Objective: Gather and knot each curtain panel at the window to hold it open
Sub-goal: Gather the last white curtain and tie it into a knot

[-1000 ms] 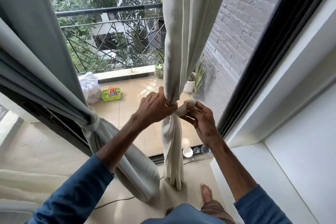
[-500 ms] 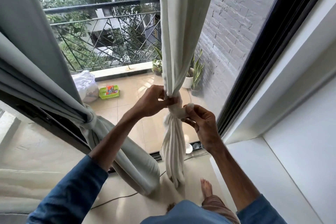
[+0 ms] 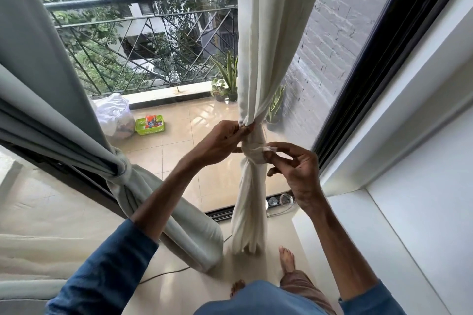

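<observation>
A cream curtain panel [image 3: 263, 41] hangs in the middle of the window, gathered into a knot [image 3: 253, 153] at waist height, its tail [image 3: 248, 217] dropping to the floor. My left hand [image 3: 217, 144] grips the bunched cloth just above the knot. My right hand [image 3: 294, 163] pinches the knot's wrapped end between thumb and fingertips on its right side. A grey curtain panel [image 3: 38, 79] on the left is tied in its own knot [image 3: 120, 169], with its lower part [image 3: 189, 235] resting on the floor.
The black window frame [image 3: 378, 64] and a white ledge [image 3: 358, 238] stand to the right. Beyond the glass lie a tiled balcony, a railing [image 3: 143, 0], potted plants [image 3: 225, 84], a green basket [image 3: 149, 124] and a white bag [image 3: 115, 115]. My bare feet [image 3: 286, 258] are below the curtain.
Both hands stay at the cream knot. My right hand has shifted from pulling the end to pinching it with the other fingers spread. The view moved slightly closer.
</observation>
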`<state>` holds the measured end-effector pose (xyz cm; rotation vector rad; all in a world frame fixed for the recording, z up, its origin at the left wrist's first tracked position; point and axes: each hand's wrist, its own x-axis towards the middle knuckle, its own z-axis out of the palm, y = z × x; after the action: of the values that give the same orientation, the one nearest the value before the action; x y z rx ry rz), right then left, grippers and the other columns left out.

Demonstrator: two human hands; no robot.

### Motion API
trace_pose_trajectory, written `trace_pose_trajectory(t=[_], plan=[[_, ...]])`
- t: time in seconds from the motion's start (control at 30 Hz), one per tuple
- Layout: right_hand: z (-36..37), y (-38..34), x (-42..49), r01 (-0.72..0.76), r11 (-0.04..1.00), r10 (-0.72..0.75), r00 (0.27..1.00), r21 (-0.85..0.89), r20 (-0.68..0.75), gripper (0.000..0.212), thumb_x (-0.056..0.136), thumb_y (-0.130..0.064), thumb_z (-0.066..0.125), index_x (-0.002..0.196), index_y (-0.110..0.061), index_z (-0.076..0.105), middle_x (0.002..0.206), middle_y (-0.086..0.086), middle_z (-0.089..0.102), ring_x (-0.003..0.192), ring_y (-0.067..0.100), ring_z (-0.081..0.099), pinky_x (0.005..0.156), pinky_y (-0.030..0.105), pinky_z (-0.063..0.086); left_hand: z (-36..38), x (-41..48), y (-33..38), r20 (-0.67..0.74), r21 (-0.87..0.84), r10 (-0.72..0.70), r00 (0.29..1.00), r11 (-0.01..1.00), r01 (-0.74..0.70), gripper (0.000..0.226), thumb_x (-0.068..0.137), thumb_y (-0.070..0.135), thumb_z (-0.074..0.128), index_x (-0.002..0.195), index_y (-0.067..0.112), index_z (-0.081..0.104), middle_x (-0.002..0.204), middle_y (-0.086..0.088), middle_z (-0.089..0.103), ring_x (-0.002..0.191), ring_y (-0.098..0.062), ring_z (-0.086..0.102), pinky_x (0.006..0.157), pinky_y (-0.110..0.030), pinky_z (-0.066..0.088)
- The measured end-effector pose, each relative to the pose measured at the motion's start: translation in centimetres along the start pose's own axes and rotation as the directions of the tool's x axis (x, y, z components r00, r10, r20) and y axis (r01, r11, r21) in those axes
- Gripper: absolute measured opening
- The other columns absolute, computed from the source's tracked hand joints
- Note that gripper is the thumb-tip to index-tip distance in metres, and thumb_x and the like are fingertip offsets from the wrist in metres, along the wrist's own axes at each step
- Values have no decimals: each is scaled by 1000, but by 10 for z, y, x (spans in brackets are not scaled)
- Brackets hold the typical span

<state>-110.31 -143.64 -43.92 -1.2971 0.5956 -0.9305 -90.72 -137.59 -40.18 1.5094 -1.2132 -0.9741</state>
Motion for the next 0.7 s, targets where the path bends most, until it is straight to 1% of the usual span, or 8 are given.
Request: trace_pose_trajectory(t=[0.1,0.17,0.23,0.3,0.37,0.5,0.63,0.7], plan=[[2,-6,7,42,998,-40,999,-57,29,16,84,-4,77,99,-9,77,90,4,79,78,17,75,61,29,59,2,2,-1,-14,84,29,999,996,-28,59,100,48,50,79,-7,54,76,-8,56,80,-20,61,79,-60,57],[5,-12,13,67,992,-61,996,-107,62,15,83,-12,79,96,-20,79,90,2,79,79,13,74,62,25,57,3,2,-1,-16,109,50,999,993,-48,63,97,55,50,75,-3,53,73,-7,52,75,-20,55,74,-68,53],[7,-18,20,80,988,-72,995,-131,66,16,82,-13,79,94,-22,78,88,1,79,76,12,74,60,25,57,6,3,-1,-15,110,51,999,993,-49,65,96,58,51,76,-4,54,72,-9,52,73,-21,55,71,-69,51],[7,-21,27,85,987,-78,995,-134,57,17,82,-8,79,95,-19,78,87,2,79,75,16,75,59,31,60,7,3,0,-29,87,32,999,996,-30,65,95,56,54,78,-7,55,72,-11,53,72,-22,56,70,-69,51],[7,-24,30,69,988,-64,997,-135,41,16,80,-9,81,93,-17,78,88,5,79,74,22,76,60,36,63,8,3,2,-43,63,23,999,998,-20,60,94,50,56,80,-9,57,73,-13,55,73,-24,57,71,-69,51],[8,-24,33,30,992,-27,999,-120,20,12,78,-8,81,88,-12,78,84,10,78,70,28,77,60,37,63,8,5,0,-60,45,-12,998,999,14,47,95,35,57,84,-11,60,75,-15,56,74,-24,59,72,-67,53],[7,-20,35,9,992,-8,1000,-123,10,13,77,-14,81,88,-8,77,84,16,77,70,30,76,63,40,63,9,6,-2,-72,21,-22,997,999,24,50,94,36,57,84,-12,59,75,-15,57,74,-26,60,73,-66,53],[6,-18,36,12,988,-12,1000,-151,0,11,80,-9,80,90,-4,76,84,16,77,70,31,76,63,40,63,9,6,-2,-77,29,-21,997,999,23,49,96,36,56,83,-11,59,74,-13,57,74,-25,61,73,-66,54]])
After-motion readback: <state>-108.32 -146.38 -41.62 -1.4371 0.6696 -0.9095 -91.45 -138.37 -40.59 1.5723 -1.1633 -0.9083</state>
